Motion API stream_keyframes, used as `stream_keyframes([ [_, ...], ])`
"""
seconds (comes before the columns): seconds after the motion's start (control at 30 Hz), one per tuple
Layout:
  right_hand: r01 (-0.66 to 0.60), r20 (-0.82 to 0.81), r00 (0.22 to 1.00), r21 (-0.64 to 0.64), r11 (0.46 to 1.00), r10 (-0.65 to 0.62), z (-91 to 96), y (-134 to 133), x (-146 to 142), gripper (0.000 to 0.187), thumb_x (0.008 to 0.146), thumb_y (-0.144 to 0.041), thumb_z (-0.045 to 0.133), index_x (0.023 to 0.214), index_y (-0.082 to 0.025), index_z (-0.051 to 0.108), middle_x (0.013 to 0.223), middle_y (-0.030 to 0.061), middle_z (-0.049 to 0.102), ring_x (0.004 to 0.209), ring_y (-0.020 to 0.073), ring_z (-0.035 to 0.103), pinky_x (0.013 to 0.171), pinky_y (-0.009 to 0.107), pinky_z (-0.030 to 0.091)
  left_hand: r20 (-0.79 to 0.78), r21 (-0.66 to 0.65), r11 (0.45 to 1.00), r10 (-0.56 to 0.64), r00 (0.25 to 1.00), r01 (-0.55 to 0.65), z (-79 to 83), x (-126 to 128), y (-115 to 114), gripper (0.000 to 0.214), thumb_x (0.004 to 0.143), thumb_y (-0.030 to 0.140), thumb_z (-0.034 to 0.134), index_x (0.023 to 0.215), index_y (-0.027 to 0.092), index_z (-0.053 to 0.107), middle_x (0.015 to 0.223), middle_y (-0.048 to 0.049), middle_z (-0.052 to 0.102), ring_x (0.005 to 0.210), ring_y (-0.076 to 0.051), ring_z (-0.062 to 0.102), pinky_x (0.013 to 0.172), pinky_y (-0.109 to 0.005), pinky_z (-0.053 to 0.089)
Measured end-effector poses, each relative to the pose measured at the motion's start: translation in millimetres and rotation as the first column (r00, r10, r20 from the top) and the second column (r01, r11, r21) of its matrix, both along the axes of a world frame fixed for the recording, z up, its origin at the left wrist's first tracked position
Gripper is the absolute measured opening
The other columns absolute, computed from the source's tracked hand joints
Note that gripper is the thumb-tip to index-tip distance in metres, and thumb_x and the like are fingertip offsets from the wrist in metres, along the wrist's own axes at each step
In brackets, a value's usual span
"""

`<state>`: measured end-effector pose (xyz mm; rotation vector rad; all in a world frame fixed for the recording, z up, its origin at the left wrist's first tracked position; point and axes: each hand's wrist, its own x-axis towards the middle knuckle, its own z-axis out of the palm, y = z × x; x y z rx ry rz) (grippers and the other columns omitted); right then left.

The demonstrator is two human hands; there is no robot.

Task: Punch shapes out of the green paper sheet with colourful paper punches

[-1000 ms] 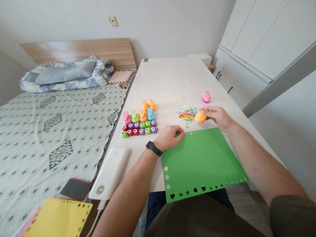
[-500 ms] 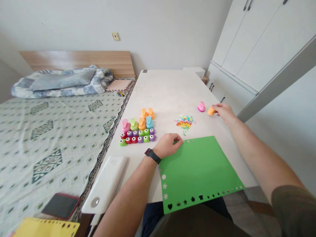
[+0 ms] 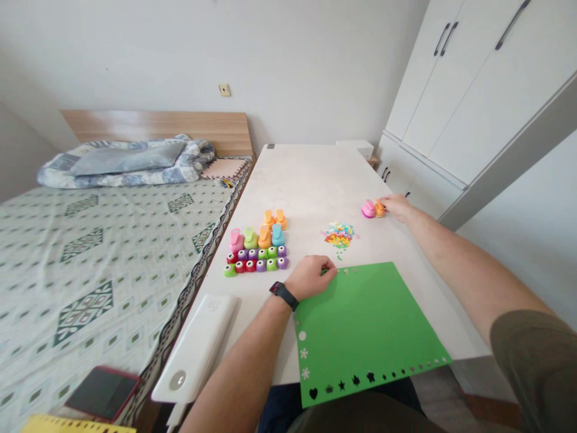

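Observation:
My right hand (image 3: 397, 206) has its fingers closed on an orange craft punch (image 3: 379, 208), right beside a pink craft punch (image 3: 368, 208) at the table's right side. At the upper left corner of a green paper sheet (image 3: 365, 325), the fingers of my left hand (image 3: 315, 276) are closed on its edge. Shapes such as a heart, a crown, a star and snowflakes are cut along the bottom and left edges of this sheet. A few small holes show along its top edge near my left fingers. The sheet overhangs the front of the table.
Colourful paper cutouts (image 3: 340, 234) lie in a pile beyond the sheet. Several craft punches (image 3: 250, 239) and small round punches (image 3: 261, 265) stand in rows at left. A white power bank (image 3: 198, 349) lies on the white table (image 3: 315, 180); a phone (image 3: 103, 392) rests on the bed.
My right hand has brought the orange punch leftward, close against the pink one. My left hand stays at the sheet's corner. The view has tilted slightly upward.

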<state>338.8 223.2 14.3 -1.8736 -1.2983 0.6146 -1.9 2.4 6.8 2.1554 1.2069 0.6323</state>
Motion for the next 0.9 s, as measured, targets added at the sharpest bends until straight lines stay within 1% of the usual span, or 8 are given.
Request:
stream_keyframes([
  [0.17, 0.072, 0.144, 0.987, 0.037, 0.997, -0.076, 9.1, -7, -5, 0.009, 0.075, -0.027, 0.069, 0.075, -0.018, 0.071, 0.083, 0.0129, 0.074, 0.087, 0.0296, 0.070, 0.078, 0.042, 0.054, -0.002, 0.003, 1.000, 0.010, 1.000, -0.010, 1.7, 1, -1, 0.025, 0.092, 0.034, 0.056, 0.087, 0.017, 0.074, 0.086, -0.0045, 0.077, 0.075, -0.016, 0.067, 0.066, -0.026, 0.044],
  [0.27, 0.106, 0.214, 0.968, 0.122, 0.987, -0.131, 20.2, -7, -18, 0.015, 0.081, -0.027, 0.060, 0.086, -0.020, 0.071, 0.097, 0.0144, 0.075, 0.100, 0.0312, 0.068, 0.088, 0.045, 0.052, -0.003, 0.004, 1.000, 0.016, 1.000, -0.016, 0.5, 1, 0, 0.025, 0.091, 0.033, 0.056, 0.087, 0.017, 0.075, 0.086, -0.0045, 0.077, 0.075, -0.016, 0.068, 0.067, -0.026, 0.045],
  [0.33, 0.057, 0.241, 0.965, 0.172, 0.983, -0.098, 27.0, -4, -37, 0.021, 0.084, -0.027, 0.057, 0.097, -0.020, 0.071, 0.107, 0.0136, 0.074, 0.105, 0.0293, 0.067, 0.093, 0.044, 0.050, -0.003, 0.003, 1.000, 0.013, 1.000, -0.013, -1.6, 1, 1, 0.025, 0.091, 0.033, 0.056, 0.088, 0.017, 0.075, 0.086, -0.0047, 0.077, 0.074, -0.016, 0.068, 0.067, -0.026, 0.046],
  [0.47, -0.203, 0.287, 0.947, 0.196, 0.959, 0.142, 37.6, -3, -106, 0.029, 0.085, -0.036, 0.064, 0.108, -0.019, 0.070, 0.111, 0.0090, 0.076, 0.102, 0.0236, 0.068, 0.093, 0.035, 0.051, 0.018, 0.015, 1.000, -0.001, 1.000, 0.000, -6.6, 1, 1, 0.023, 0.089, 0.032, 0.057, 0.088, 0.018, 0.075, 0.088, -0.0041, 0.078, 0.076, -0.016, 0.069, 0.068, -0.025, 0.047],
  [0.53, -0.452, 0.386, 0.846, 0.150, 0.879, 0.369, 42.1, -10, -151, 0.037, 0.091, -0.040, 0.059, 0.117, -0.015, 0.067, 0.117, 0.0116, 0.074, 0.104, 0.0231, 0.069, 0.093, 0.035, 0.051, 0.020, 0.013, 1.000, 0.003, 1.000, -0.003, -8.2, 1, 1, 0.022, 0.089, 0.032, 0.058, 0.088, 0.018, 0.075, 0.087, -0.0039, 0.078, 0.076, -0.016, 0.069, 0.069, -0.025, 0.047],
  [0.63, -0.629, 0.439, 0.715, 0.062, 0.775, 0.545, 45.2, -24, -220, 0.042, 0.092, -0.046, 0.061, 0.119, -0.015, 0.069, 0.122, 0.0108, 0.073, 0.108, 0.0221, 0.068, 0.095, 0.032, 0.049, 0.023, 0.016, 1.000, 0.001, 1.000, -0.002, -8.8, 1, 1, 0.023, 0.090, 0.032, 0.057, 0.087, 0.018, 0.075, 0.087, -0.0041, 0.078, 0.076, -0.016, 0.069, 0.069, -0.025, 0.048],
  [0.77, -0.725, 0.472, 0.590, -0.049, 0.687, 0.655, 38.9, -33, -298, 0.045, 0.084, -0.051, 0.070, 0.115, -0.018, 0.073, 0.126, 0.0099, 0.073, 0.117, 0.0254, 0.064, 0.103, 0.034, 0.044, 0.001, 0.032, 0.999, -0.005, 1.000, 0.005, -6.9, 0, 0, 0.023, 0.090, 0.033, 0.057, 0.089, 0.018, 0.074, 0.088, -0.0046, 0.078, 0.076, -0.017, 0.068, 0.070, -0.026, 0.048],
  [0.9, -0.698, 0.485, 0.576, -0.127, 0.705, 0.658, 28.4, -27, -343, 0.051, 0.077, -0.058, 0.075, 0.107, -0.016, 0.076, 0.128, 0.0164, 0.070, 0.127, 0.0375, 0.055, 0.109, 0.048, 0.037, -0.031, 0.040, 0.999, 0.000, 1.000, 0.001, -4.9, 0, -1, 0.023, 0.090, 0.033, 0.057, 0.087, 0.018, 0.074, 0.086, -0.0055, 0.077, 0.075, -0.018, 0.067, 0.069, -0.027, 0.047],
])
